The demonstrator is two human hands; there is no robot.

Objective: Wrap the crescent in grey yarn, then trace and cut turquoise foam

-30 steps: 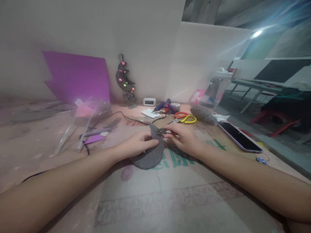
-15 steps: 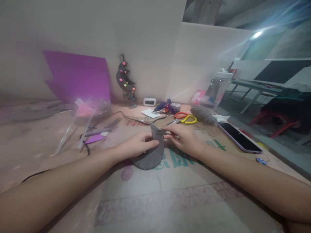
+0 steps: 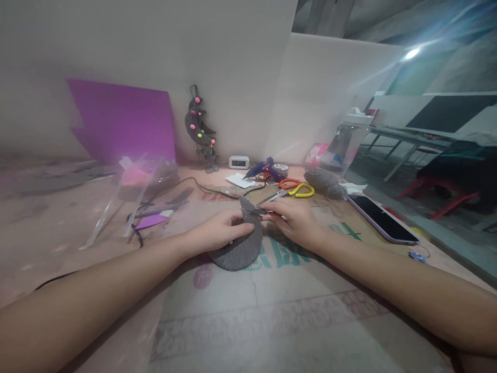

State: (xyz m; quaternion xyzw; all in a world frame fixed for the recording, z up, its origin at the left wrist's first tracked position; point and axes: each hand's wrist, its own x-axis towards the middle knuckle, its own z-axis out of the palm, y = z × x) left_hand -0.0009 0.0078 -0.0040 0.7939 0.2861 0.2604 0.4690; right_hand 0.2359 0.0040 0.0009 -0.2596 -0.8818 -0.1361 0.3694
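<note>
A grey yarn-wrapped crescent [image 3: 239, 255] is tilted over the cardboard, its wide curve toward me and its narrow tip pointing away. My left hand [image 3: 217, 230] grips it from the left, thumb lying across its face and fingers behind it. On the other side, my right hand [image 3: 293, 220] has its fingertips pinched on a small dark grey piece [image 3: 261, 211] against the crescent's inner edge. That piece's shape is mostly hidden by the fingers. Beyond the hands lie scissors [image 3: 301, 190] with red and yellow handles.
A blue glue gun [image 3: 264, 168], a white digital clock [image 3: 238, 162] and a grey yarn ball [image 3: 325, 184] stand at the back. A decorated crescent [image 3: 196, 124] leans on the wall. To the right is a phone [image 3: 382, 220]; purple sheets [image 3: 128, 124] and clear sticks [image 3: 103, 220] are left.
The small dark piece shifts slightly in the right fingertips, lying flatter across the crescent. My left hand keeps its grip, and the crescent stays almost in place.
</note>
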